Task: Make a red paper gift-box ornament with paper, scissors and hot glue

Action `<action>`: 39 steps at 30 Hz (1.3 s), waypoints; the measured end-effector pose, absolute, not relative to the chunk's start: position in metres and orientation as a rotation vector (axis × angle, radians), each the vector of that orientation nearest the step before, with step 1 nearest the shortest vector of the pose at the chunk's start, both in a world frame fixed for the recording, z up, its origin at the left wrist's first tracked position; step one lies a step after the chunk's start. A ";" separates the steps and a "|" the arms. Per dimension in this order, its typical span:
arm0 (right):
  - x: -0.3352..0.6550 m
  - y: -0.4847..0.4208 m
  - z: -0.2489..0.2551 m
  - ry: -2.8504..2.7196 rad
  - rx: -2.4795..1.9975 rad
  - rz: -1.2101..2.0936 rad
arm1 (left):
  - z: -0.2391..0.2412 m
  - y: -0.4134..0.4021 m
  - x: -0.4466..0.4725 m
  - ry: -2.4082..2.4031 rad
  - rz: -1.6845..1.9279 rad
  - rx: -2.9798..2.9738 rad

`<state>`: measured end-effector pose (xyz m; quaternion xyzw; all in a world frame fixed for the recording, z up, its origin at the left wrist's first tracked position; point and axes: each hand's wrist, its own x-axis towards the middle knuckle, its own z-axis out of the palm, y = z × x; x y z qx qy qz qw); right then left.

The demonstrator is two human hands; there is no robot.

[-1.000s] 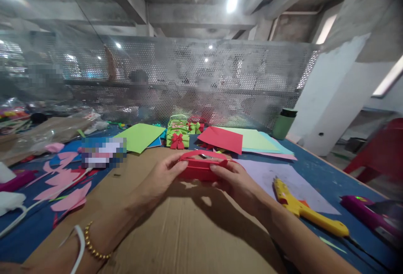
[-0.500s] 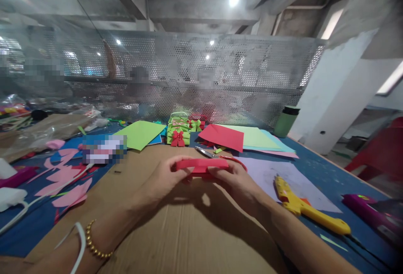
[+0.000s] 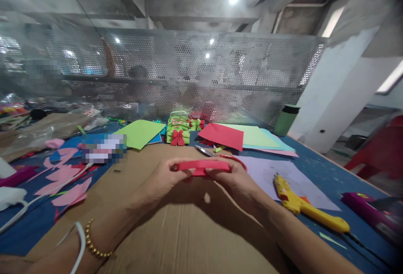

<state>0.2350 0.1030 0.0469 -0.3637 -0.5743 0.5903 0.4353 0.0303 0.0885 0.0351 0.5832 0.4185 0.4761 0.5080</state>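
Both my hands hold a small red paper basket above a brown cardboard sheet. My left hand pinches its left end and my right hand grips its right end. The basket is tipped over, so its flat red side faces me and its handle is hidden. Scissors with a red handle lie just beyond my fingers.
A yellow glue gun lies to the right on lilac paper, a purple glue gun farther right. Green and red paper sheets, finished green baskets with red bows, a green cup and pink cut-outs lie around. Perforated metal screen behind.
The red basket has been turned forward in my hands: its looped handle, visible a second ago, is hidden and only the flat side shows. The scissors behind it came into view.
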 end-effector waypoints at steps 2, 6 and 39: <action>0.236 0.104 0.045 -1.415 -0.910 1.473 | 0.036 0.088 0.030 1.004 1.142 1.408; 0.237 0.107 0.041 -1.390 -0.907 1.484 | 0.034 0.088 0.031 0.967 1.145 1.350; 0.237 0.104 0.051 -1.630 -0.868 1.399 | 0.040 0.094 0.021 0.989 0.853 1.077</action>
